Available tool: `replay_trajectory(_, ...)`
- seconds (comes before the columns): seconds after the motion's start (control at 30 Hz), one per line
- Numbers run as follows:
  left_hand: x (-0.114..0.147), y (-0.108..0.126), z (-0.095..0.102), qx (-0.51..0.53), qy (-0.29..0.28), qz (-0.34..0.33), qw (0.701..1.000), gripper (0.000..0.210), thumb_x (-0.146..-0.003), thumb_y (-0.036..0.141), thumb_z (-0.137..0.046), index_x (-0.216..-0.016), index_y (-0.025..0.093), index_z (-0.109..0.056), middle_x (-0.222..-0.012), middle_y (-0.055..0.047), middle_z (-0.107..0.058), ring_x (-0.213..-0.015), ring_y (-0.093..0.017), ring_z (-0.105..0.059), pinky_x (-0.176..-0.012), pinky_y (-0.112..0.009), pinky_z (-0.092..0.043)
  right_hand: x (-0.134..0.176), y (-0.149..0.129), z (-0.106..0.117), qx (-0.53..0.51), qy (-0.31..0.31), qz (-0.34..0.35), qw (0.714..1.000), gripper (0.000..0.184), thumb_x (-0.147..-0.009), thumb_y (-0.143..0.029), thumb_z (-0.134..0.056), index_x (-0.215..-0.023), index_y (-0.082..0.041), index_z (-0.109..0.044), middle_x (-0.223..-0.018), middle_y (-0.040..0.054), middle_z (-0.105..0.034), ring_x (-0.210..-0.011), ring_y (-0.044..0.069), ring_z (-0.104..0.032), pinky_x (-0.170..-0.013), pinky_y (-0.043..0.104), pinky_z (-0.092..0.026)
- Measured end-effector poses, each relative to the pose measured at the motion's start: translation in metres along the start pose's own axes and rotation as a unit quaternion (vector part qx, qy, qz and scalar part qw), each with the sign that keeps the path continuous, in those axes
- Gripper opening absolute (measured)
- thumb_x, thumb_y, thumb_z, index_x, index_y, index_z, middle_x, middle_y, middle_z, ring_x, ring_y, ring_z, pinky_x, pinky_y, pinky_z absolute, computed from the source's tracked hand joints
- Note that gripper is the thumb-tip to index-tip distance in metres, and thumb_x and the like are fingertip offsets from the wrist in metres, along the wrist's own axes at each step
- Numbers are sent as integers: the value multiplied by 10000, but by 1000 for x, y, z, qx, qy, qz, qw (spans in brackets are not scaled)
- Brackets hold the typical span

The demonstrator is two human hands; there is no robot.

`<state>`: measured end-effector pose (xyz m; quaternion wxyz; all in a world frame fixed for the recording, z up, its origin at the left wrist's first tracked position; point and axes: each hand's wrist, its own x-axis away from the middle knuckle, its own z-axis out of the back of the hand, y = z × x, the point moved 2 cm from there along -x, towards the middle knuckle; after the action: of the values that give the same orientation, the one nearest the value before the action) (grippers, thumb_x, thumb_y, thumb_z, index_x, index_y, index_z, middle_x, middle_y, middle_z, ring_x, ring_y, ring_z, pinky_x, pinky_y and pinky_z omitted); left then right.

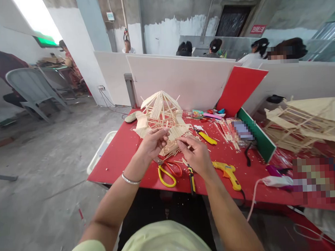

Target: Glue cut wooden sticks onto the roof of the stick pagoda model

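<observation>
My left hand (155, 141) pinches a short thin wooden stick (167, 123) between thumb and fingertips. Close by on the right, my right hand (195, 151) has its thumb and forefinger pressed together; whatever may be between them is too small to make out. Just beyond both hands stands a model pavilion (160, 105) built of pale sticks, with a peaked roof and flared lower eaves. Loose wooden sticks (170, 149) lie in a heap below my fingers. Scissors (166, 177) with yellow and red handles rest under my left wrist.
On the red table (116, 161) lie black-and-yellow pliers (191, 180), a yellow glue gun (229, 174) and yellow-handled cutters (207, 136). A green board (258, 136) stands at the right, with a larger stick model (303, 123) beyond it. White partitions (179, 75) back the table; people sit behind them.
</observation>
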<state>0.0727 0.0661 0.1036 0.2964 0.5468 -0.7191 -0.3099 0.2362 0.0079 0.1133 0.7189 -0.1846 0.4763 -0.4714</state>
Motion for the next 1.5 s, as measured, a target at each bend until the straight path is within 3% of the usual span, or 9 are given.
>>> replay_trajectory(0.17,-27,8,14,35,18,4,999,160,-713,148,-791,-794,111,-658,-665,19,-631,-490,-18,-542,-405,-97,-406,-41,-3,-12,38,17,53,998,255,-961,-375,-500,-1032,-246,-709,-1030,42,-705,-937,178,-644,-814,293,-505)
replay_trajectory(0.4,-43,20,14,32,40,21,998,149,-716,139,-782,-800,103,-665,-658,9,-635,-488,-22,-548,-393,-92,-402,-76,-1,-27,92,20,74,993,271,-974,-348,-465,-1068,-248,-699,-1067,52,-695,-997,193,-628,-874,319,-485)
replay_trajectory(0.7,-51,25,12,18,35,-13,999,150,-703,131,-772,-767,100,-640,-649,10,-633,-481,-26,-542,-394,-110,-396,-89,5,-33,122,23,80,989,284,-975,-359,-470,-1090,-235,-698,-1056,60,-694,-961,196,-627,-865,324,-483)
replay_trajectory(0.93,-57,26,15,-7,48,-7,999,128,-722,158,-754,-765,103,-647,-574,18,-597,-473,-41,-553,-392,-110,-391,-89,6,-34,126,19,75,989,291,-979,-365,-461,-1089,-237,-698,-1052,58,-699,-956,197,-627,-848,316,-482)
replay_trajectory(1.17,-61,27,16,-17,38,-5,999,124,-718,139,-751,-785,88,-659,-627,3,-619,-479,-33,-551,-387,-103,-393,-90,3,-32,119,29,85,989,276,-975,-339,-472,-1086,-229,-700,-1073,55,-701,-986,195,-628,-887,317,-477)
replay_trajectory(1.33,-32,24,20,-21,42,14,999,170,-697,168,-777,-781,107,-642,-647,18,-611,-462,-19,-522,-374,-94,-375,-64,9,-13,107,60,69,990,272,-974,-358,-485,-1086,-236,-701,-1018,42,-700,-897,170,-634,-840,298,-486)
replay_trajectory(1.43,6,11,28,-36,31,22,999,202,-679,196,-796,-747,132,-617,-614,39,-580,-444,-19,-491,-364,-99,-355,-32,34,2,118,73,22,990,254,-957,-379,-523,-1067,-240,-705,-1005,33,-699,-866,160,-637,-818,289,-488)
replay_trajectory(1.5,29,-7,38,-92,29,42,994,216,-686,251,-802,-763,144,-631,-622,26,-614,-407,-34,-475,-356,-134,-360,-10,57,5,153,30,-31,987,240,-945,-388,-542,-1041,-250,-713,-1003,24,-705,-868,162,-642,-798,285,-486)
